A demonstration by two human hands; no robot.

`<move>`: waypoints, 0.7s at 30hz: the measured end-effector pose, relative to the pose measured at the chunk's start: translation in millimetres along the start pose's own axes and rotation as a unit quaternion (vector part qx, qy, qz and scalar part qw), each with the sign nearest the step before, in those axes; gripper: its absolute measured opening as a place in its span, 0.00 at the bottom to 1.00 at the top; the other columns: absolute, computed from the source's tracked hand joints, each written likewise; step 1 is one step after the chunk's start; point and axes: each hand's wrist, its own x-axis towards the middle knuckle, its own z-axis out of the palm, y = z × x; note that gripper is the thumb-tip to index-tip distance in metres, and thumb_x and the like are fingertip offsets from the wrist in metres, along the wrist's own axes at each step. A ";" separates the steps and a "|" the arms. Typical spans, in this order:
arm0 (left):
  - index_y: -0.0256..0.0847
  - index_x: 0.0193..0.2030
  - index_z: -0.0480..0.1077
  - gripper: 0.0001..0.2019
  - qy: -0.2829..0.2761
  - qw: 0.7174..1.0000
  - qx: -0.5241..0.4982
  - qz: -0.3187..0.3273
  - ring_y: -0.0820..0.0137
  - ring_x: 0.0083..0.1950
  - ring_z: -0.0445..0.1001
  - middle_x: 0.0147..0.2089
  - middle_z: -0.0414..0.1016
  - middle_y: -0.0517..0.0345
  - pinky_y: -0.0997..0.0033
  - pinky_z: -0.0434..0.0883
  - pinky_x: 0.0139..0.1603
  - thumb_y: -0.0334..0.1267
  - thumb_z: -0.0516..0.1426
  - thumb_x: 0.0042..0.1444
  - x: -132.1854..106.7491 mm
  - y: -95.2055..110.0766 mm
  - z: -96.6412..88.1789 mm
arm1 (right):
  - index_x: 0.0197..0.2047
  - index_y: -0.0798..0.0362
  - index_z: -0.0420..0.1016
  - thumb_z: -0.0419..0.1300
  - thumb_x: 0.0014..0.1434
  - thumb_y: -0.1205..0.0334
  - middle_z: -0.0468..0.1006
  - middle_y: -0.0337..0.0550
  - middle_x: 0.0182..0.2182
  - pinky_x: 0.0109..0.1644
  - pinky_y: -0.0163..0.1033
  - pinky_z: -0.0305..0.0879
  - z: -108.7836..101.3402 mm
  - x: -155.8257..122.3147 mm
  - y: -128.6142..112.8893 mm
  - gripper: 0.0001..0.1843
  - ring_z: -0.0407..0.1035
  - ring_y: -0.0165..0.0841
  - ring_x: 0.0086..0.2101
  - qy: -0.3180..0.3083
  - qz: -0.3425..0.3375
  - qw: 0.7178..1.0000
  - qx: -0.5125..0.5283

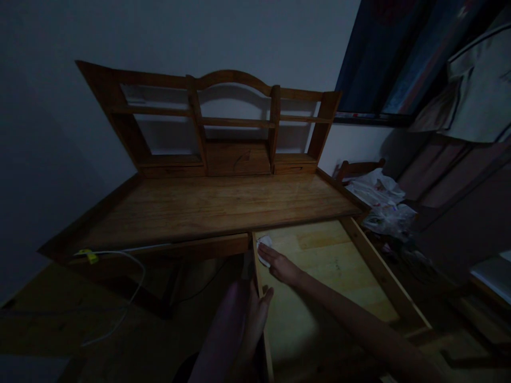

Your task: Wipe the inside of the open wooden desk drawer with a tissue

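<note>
1. One crumpled white cloth [265, 241] sits at the desk-side left corner of one pale wooden open drawer [339, 276], held under the fingers of your right hand [282, 266].
2. Your left hand [257, 317], apart from the right, clasps the drawer's left edge.
3. One three-bay brown wooden shelf [235, 122] lines the back edge of one brown wooden desk [223, 205].

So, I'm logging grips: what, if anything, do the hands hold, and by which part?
Left hand holds the drawer's left wall by its top edge; right hand presses a white cloth or tissue under its fingers.
</note>
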 end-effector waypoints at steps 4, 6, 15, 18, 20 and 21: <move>0.43 0.69 0.60 0.35 -0.016 1.000 -0.026 0.006 0.53 0.61 0.75 0.64 0.72 0.41 0.58 0.71 0.60 0.43 0.62 0.55 5.7 -13.5 -0.1 | 0.77 0.52 0.48 0.50 0.43 0.80 0.48 0.45 0.75 0.74 0.47 0.48 -25.8 -21.2 7.7 0.56 0.42 0.34 0.73 -0.049 -0.017 0.998 -0.026; 0.43 0.69 0.59 0.35 -0.021 0.999 -0.039 -0.003 0.53 0.59 0.76 0.64 0.73 0.42 0.59 0.73 0.58 0.44 0.62 0.55 7.5 -19.6 -0.9 | 0.77 0.49 0.49 0.51 0.43 0.79 0.48 0.42 0.75 0.76 0.51 0.42 -41.6 -30.3 12.6 0.56 0.39 0.35 0.73 -0.064 -0.004 0.995 -0.075; 0.41 0.70 0.58 0.38 -0.017 0.997 -0.058 -0.045 0.55 0.57 0.78 0.61 0.75 0.41 0.62 0.75 0.54 0.45 0.63 0.54 2.9 -12.1 -0.7 | 0.76 0.44 0.49 0.50 0.48 0.84 0.45 0.43 0.75 0.75 0.58 0.37 -68.4 -56.5 43.5 0.54 0.34 0.39 0.74 -0.043 0.088 0.977 -0.187; 0.41 0.68 0.61 0.36 -0.007 0.997 -0.049 -0.052 0.54 0.58 0.78 0.61 0.76 0.41 0.61 0.75 0.55 0.43 0.64 0.54 0.2 -3.8 0.2 | 0.75 0.40 0.52 0.49 0.46 0.87 0.28 0.40 0.76 0.74 0.57 0.43 -58.3 -59.7 47.4 0.56 0.30 0.43 0.73 0.010 0.101 0.980 -0.169; 0.40 0.68 0.62 0.34 -0.008 0.998 -0.046 -0.050 0.53 0.59 0.77 0.61 0.76 0.40 0.60 0.74 0.56 0.43 0.63 0.54 -1.9 1.1 0.3 | 0.74 0.38 0.54 0.49 0.45 0.87 0.19 0.37 0.74 0.74 0.60 0.44 -50.7 -60.7 47.1 0.57 0.26 0.46 0.73 0.051 0.111 0.980 -0.155; 0.40 0.67 0.63 0.33 -0.012 0.998 -0.044 -0.049 0.52 0.59 0.77 0.60 0.76 0.40 0.59 0.74 0.56 0.43 0.63 0.55 -3.1 3.2 0.2 | 0.74 0.38 0.54 0.49 0.45 0.88 0.17 0.35 0.74 0.74 0.61 0.44 -47.6 -61.1 46.6 0.57 0.25 0.47 0.73 0.067 0.113 0.980 -0.150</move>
